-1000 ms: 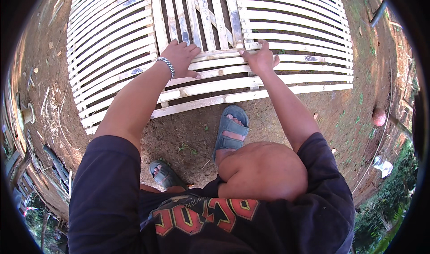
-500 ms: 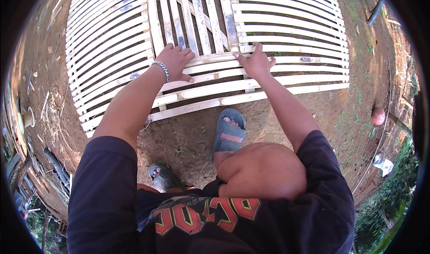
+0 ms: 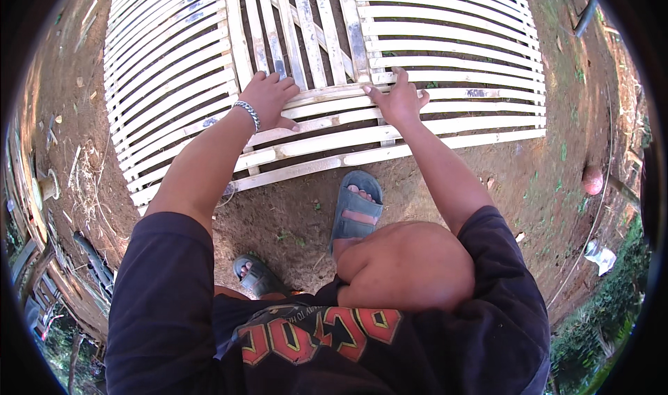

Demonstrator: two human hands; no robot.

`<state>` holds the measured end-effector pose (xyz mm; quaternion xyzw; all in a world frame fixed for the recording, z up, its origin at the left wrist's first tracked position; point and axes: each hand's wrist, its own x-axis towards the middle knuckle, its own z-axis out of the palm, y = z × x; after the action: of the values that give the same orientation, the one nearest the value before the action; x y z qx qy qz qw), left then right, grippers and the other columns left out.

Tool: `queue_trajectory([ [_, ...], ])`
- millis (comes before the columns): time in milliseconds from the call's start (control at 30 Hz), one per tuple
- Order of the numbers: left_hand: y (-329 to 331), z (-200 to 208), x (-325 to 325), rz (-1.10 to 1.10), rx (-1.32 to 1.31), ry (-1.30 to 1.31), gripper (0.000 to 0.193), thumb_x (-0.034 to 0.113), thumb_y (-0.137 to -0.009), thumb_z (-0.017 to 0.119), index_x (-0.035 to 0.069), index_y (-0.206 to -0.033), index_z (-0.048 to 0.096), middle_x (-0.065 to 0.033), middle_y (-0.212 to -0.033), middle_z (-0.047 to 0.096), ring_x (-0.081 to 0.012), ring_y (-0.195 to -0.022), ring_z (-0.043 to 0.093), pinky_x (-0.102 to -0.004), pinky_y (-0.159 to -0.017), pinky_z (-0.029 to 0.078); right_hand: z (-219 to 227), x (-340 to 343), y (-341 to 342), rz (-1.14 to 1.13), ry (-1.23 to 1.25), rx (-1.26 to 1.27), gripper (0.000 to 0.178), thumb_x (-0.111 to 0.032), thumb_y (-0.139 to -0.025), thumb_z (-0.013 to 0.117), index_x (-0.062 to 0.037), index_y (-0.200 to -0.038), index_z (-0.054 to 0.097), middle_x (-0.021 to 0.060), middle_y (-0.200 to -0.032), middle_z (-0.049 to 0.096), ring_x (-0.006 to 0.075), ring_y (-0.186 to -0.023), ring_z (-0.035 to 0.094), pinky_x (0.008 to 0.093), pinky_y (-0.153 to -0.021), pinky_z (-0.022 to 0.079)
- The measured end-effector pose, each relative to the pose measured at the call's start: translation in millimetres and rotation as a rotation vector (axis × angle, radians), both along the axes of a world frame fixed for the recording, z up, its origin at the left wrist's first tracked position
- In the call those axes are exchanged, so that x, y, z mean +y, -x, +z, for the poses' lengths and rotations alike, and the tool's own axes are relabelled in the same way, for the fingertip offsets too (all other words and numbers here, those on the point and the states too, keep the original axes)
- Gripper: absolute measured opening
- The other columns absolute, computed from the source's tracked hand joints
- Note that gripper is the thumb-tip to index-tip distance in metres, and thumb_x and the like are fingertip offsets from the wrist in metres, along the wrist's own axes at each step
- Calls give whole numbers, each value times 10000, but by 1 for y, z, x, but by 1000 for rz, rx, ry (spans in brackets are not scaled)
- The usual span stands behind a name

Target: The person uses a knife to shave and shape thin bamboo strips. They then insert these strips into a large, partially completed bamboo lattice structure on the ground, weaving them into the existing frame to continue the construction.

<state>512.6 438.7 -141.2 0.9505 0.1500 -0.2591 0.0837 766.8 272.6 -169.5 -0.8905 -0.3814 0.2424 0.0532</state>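
A wide panel of pale bamboo slats lies on the ground in front of me. Long slats run crosswise at its near edge, and upright slats fill its middle section. My left hand, with a chain bracelet at the wrist, rests on the crosswise slats just left of centre, fingers stretched forward and thumb apart. To the right, my right hand touches the slats near the lower right corner of the middle section. Its thumb and forefinger are spread, and the other fingers are partly hidden.
Brown soil surrounds the panel. My sandalled foot stands close to its near edge. A reddish round object and a white scrap lie to the right. Dry plant scraps and wooden poles are at the left.
Both hands stay in nearly the same places on the slats. The view has shifted slightly, and the panel has not visibly moved on the ground.
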Motion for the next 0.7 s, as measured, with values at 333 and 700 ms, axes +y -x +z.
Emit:
queue_trajectory([
  [333, 30, -6, -62, 152, -120, -43, 993, 681, -895, 608, 79, -1607, 267, -124, -1696, 190, -307, -1553, 227, -516, -1261, 186, -8, -4, 5, -1, -40, -49, 893, -620, -863, 716, -50, -1488, 431, 225, -1149, 668, 332, -1212, 592, 626, -1182, 128],
  [700, 27, -12, -89, 320, -43, 45, 1143, 694, -822, 686, 110, -1643, 145, -82, -1717, 125, -280, -1586, 107, -559, -1268, 131, -14, -31, -17, -119, -358, 76, 701, -385, -888, 757, -49, -1446, 500, 137, -1161, 678, 314, -1233, 556, 545, -1148, 290],
])
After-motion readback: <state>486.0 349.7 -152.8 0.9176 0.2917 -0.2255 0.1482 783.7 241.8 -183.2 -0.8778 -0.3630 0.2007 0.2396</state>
